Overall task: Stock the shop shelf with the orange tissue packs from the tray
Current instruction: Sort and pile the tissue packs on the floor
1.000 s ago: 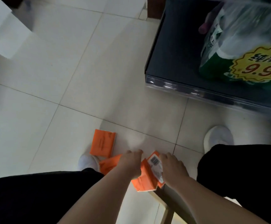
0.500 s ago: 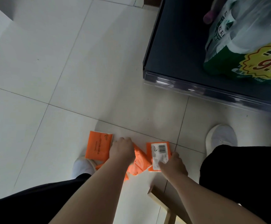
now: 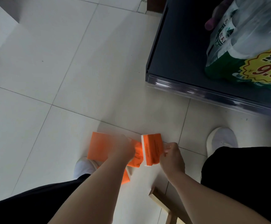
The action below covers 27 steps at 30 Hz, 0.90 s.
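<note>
Head view: at lower centre the right hand [image 3: 172,156] pinches one orange tissue pack [image 3: 151,149] by its edge, seemingly gathering stock. The left hand [image 3: 123,147] curls its fingers over other orange packs [image 3: 99,146] just beside. The dark shelf [image 3: 180,46], upper right, stands well apart; a bottled-water bundle [image 3: 244,62] occupies part of it.

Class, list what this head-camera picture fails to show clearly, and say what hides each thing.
- Head view, grip of the left hand on the orange packs: motion blur.
- How many packs lie beneath: forearm covers them.
- The tray: cut by bottom edge, right forearm over it.
- Print on the pack pinched by the right hand: too small.
- Price sticker: cut by right edge.
</note>
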### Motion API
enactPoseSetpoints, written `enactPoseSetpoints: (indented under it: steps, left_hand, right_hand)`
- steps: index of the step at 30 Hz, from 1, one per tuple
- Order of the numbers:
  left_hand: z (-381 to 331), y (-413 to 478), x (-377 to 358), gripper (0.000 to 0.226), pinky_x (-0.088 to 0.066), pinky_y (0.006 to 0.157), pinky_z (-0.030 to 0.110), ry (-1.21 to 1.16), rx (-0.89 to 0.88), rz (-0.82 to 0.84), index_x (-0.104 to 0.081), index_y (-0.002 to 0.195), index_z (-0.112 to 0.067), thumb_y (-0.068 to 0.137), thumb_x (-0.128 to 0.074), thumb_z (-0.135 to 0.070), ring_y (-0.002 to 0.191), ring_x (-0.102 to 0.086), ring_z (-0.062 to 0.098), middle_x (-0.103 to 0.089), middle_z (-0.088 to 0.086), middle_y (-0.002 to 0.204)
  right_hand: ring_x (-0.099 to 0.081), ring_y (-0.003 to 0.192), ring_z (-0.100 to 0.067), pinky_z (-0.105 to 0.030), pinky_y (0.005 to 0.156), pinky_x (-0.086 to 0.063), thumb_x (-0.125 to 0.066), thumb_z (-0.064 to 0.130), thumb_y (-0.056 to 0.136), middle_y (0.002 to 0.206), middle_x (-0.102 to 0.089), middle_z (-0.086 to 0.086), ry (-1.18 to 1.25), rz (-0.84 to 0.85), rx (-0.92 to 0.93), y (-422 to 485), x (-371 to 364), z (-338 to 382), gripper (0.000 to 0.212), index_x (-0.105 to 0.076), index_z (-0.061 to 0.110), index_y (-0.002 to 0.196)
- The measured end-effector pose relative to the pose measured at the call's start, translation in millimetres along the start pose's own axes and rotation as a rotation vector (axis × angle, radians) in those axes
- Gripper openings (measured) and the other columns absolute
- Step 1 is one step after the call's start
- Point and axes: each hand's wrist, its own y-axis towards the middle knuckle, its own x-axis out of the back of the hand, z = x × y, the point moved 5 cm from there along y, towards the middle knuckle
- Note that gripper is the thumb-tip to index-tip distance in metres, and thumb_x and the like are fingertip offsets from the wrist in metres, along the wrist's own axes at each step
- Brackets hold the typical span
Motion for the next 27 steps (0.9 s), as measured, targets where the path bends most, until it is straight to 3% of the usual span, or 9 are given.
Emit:
enactPoseSetpoints:
  steps: [3, 6, 8, 12, 14, 16, 19, 24, 27]
  left_hand:
    - [2.6, -3.6, 15.4, 0.033, -0.041, 0.091, 0.039, -0.021, 0.038, -0.131, -0.045, 0.120, -0.011, 0.089, -0.045, -0.017, 0.119, -0.047, 0.030, -0.047, 0.009, 0.127]
    - [3.6, -7.3, 28.1, 0.032, -0.040, 0.090, 0.039, -0.075, 0.073, -0.228, -0.045, 0.118, -0.010, 0.088, -0.046, -0.022, 0.119, -0.045, 0.030, -0.047, 0.008, 0.124]
    - [3.3, -6.3, 30.0, 0.033, -0.040, 0.088, 0.039, -0.076, 0.082, -0.218, -0.045, 0.118, -0.010, 0.088, -0.046, -0.025, 0.118, -0.046, 0.029, -0.047, 0.008, 0.124]
    - [3.1, 0.7, 19.0, 0.032, -0.040, 0.090, 0.038, -0.153, 0.058, -0.153, -0.044, 0.117, -0.008, 0.091, -0.047, -0.025, 0.116, -0.050, 0.031, -0.049, 0.011, 0.126]
    - [3.4, 1.6, 15.9, 0.034, -0.040, 0.086, 0.036, -0.219, 0.069, -0.166, -0.044, 0.119, -0.007, 0.093, -0.049, -0.028, 0.114, -0.052, 0.031, -0.050, 0.012, 0.126]
    - [2.2, 2.1, 14.8, 0.034, -0.040, 0.080, 0.035, -0.238, 0.070, -0.157, -0.043, 0.118, -0.008, 0.093, -0.051, -0.030, 0.111, -0.054, 0.030, -0.052, 0.011, 0.123]
    - [0.9, 7.0, 13.0, 0.029, -0.040, 0.072, 0.033, -0.203, 0.050, -0.114, -0.044, 0.114, -0.011, 0.092, -0.052, -0.027, 0.102, -0.057, 0.028, -0.054, 0.009, 0.116]
    - [5.5, 9.6, 10.1, 0.028, -0.052, 0.075, 0.037, -0.213, 0.067, -0.048, -0.041, 0.107, -0.018, 0.084, -0.057, -0.025, 0.090, -0.060, 0.025, -0.058, 0.005, 0.104]
    - [5.9, 6.5, 12.6, 0.036, -0.051, 0.077, 0.034, -0.126, 0.025, 0.003, -0.046, 0.112, -0.021, 0.079, -0.060, -0.021, 0.094, -0.059, 0.023, -0.059, 0.003, 0.106]
  right_hand:
    - [-0.055, 0.110, -0.026, -0.045, 0.089, -0.050, -0.063, 0.034, 0.088, 0.124, -0.053, -0.009, -0.017, 0.032, -0.086, 10.7, -4.0, -8.8, 0.047, -0.045, 0.013, 0.127]
    - [-0.050, 0.118, -0.029, -0.045, 0.095, -0.047, -0.068, 0.041, 0.084, 0.132, -0.046, -0.012, 0.006, 0.143, -0.144, 12.6, -14.8, -9.5, 0.065, -0.039, 0.011, 0.135]
    - [-0.046, 0.123, -0.028, -0.044, 0.096, -0.045, -0.069, 0.037, 0.084, 0.136, -0.043, -0.010, -0.063, 0.146, -0.084, 9.4, -16.7, -2.6, 0.067, -0.035, 0.014, 0.138]
    - [-0.039, 0.129, -0.025, -0.041, 0.097, -0.041, -0.063, 0.017, 0.085, 0.149, -0.026, -0.003, -0.269, 0.107, 0.208, 8.0, -16.8, 18.9, 0.078, -0.017, 0.026, 0.147]
    - [-0.042, 0.128, -0.028, -0.043, 0.097, -0.042, -0.063, 0.012, 0.085, 0.148, -0.027, -0.005, -0.100, 0.137, 0.098, 13.8, -18.1, 17.2, 0.084, -0.011, 0.025, 0.150]
    - [-0.049, 0.122, -0.031, -0.043, 0.098, -0.045, -0.065, 0.010, 0.084, 0.140, -0.041, -0.011, 0.131, 0.093, -0.116, 25.1, -16.9, 6.3, 0.077, -0.022, 0.016, 0.148]
    - [-0.061, 0.105, -0.031, -0.044, 0.093, -0.050, -0.072, 0.020, 0.080, 0.119, -0.062, -0.010, 0.235, 0.141, -0.285, 28.3, -20.1, -1.9, 0.045, -0.056, 0.013, 0.122]
    - [-0.058, 0.101, -0.029, -0.044, 0.091, -0.049, -0.070, 0.017, 0.083, 0.110, -0.054, -0.002, 0.247, 0.198, -0.229, 20.2, -21.8, 7.3, 0.048, -0.038, 0.019, 0.119]
    - [-0.058, 0.102, -0.029, -0.044, 0.090, -0.047, -0.062, 0.012, 0.083, 0.112, -0.058, 0.000, 0.103, 0.124, -0.118, 18.1, -9.2, 18.7, 0.044, -0.038, 0.022, 0.119]
